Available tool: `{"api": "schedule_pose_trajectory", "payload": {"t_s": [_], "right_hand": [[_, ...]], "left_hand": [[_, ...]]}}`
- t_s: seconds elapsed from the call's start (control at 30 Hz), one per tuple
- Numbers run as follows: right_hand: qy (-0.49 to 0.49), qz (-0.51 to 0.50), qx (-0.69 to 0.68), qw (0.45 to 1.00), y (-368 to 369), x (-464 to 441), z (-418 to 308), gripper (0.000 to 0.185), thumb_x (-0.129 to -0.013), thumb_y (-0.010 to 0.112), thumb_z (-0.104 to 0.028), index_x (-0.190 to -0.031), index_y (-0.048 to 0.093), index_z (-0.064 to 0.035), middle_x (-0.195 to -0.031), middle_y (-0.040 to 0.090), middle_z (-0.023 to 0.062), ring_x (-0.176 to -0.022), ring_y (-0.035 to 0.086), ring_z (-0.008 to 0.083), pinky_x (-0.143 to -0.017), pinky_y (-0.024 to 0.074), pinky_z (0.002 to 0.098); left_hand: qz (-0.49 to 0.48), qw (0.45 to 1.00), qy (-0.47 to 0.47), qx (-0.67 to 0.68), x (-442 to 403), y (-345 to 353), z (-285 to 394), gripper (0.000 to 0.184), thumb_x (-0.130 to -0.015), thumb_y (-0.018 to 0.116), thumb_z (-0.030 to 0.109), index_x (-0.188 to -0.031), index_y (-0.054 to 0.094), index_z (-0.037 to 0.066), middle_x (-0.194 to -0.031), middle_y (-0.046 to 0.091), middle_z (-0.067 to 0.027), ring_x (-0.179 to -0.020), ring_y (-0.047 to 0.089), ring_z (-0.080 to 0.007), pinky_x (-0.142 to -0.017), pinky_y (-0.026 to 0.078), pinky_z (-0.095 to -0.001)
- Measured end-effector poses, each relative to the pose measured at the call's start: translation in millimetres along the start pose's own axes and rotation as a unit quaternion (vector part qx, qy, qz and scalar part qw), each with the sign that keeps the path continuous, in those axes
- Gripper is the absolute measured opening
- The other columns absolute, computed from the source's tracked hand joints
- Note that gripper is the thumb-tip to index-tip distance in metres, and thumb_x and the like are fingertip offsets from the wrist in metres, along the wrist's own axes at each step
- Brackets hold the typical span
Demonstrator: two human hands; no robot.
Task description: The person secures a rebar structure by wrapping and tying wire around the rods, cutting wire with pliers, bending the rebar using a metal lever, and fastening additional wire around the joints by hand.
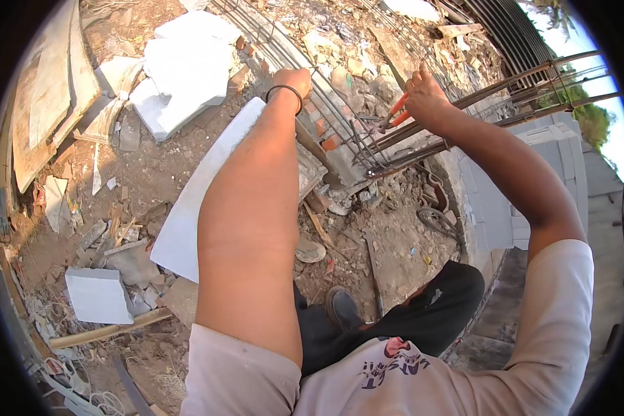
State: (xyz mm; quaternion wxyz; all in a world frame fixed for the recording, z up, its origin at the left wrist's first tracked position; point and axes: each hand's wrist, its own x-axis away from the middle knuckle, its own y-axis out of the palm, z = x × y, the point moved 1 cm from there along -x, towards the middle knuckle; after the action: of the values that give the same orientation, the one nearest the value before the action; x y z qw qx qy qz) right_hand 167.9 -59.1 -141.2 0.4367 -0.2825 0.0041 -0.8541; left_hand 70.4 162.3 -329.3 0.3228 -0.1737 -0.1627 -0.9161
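My right hand [426, 97] is closed on the orange handles of a pair of pliers [398, 109]. The tool's jaws point down and left, close to where several steel bars meet. To the left, my left hand [295, 82], with a dark bangle on the wrist, is closed at the edge of a rebar cage [343, 121]. Its fingers seem wrapped on a bar, though the far side of the hand is hidden. More long rebars [513, 90] run off to the upper right and join the cage at the corner below the pliers.
A long white block [194, 201] lies under my left forearm. More white blocks [187, 66] are piled at upper left beside wooden boards [45, 97]. Grey blocks [520, 187] form a wall on the right. Rubble and a stick [373, 270] lie around my shoe [343, 308].
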Motion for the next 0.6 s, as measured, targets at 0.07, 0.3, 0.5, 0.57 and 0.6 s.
{"api": "schedule_pose_trajectory", "payload": {"t_s": [0.07,0.3,0.5,0.57,0.6], "right_hand": [[-0.017,0.003,0.015,1.0,-1.2,-6.5,-0.6,0.032,-0.09,0.063,-0.028,-0.112,0.075,-0.0087,-0.134,0.06,0.0157,-0.135,0.047,0.036,-0.119,0.0229,0.056],[-0.05,0.028,0.022,0.998,6.2,-26.9,-6.2,0.038,-0.089,0.064,-0.032,-0.12,0.073,-0.0117,-0.13,0.063,0.0148,-0.134,0.048,0.0384,-0.117,0.024,0.0565],[-0.06,0.022,0.048,0.997,-6.7,-28.1,-11.0,0.039,-0.09,0.064,-0.033,-0.119,0.073,-0.0102,-0.132,0.061,0.0139,-0.131,0.05,0.0363,-0.118,0.0235,0.056],[-0.089,0.022,0.014,0.996,-10.3,-28.5,-13.4,0.038,-0.09,0.064,-0.035,-0.117,0.074,-0.0099,-0.133,0.061,0.0132,-0.126,0.053,0.0335,-0.112,0.0298,0.0553],[-0.088,0.019,0.013,0.996,-4.7,-30.0,-16.0,0.038,-0.09,0.064,-0.035,-0.117,0.074,-0.0099,-0.133,0.061,0.0132,-0.126,0.053,0.0335,-0.112,0.0298,0.0553]], "left_hand": [[0.026,0.999,0.004,-0.021,0.2,-6.5,-0.5,0.042,-0.096,0.057,0.03,-0.125,0.056,0.0,-0.111,0.07,-0.0189,-0.09,0.07,-0.0295,-0.074,0.058,-0.0421],[0.09,0.996,-0.019,-0.007,-33.9,-38.2,-29.5,0.035,-0.095,0.061,0.029,-0.113,0.064,-0.001,-0.099,0.071,-0.0166,-0.077,0.069,-0.0269,-0.064,0.056,-0.04],[0.082,0.995,-0.042,0.024,-11.0,-37.8,-16.5,0.035,-0.095,0.06,0.029,-0.113,0.064,-0.001,-0.1,0.072,-0.0146,-0.078,0.069,-0.026,-0.067,0.056,-0.0399],[0.078,0.996,-0.041,0.011,-14.4,-38.1,-20.6,0.035,-0.095,0.06,0.029,-0.113,0.064,0.0,-0.1,0.072,-0.0143,-0.078,0.069,-0.0257,-0.067,0.056,-0.04],[0.074,0.997,-0.034,0.005,-23.2,-39.9,-26.0,0.035,-0.095,0.06,0.029,-0.112,0.064,-0.001,-0.099,0.072,-0.014,-0.077,0.069,-0.0255,-0.066,0.056,-0.0398]]}}
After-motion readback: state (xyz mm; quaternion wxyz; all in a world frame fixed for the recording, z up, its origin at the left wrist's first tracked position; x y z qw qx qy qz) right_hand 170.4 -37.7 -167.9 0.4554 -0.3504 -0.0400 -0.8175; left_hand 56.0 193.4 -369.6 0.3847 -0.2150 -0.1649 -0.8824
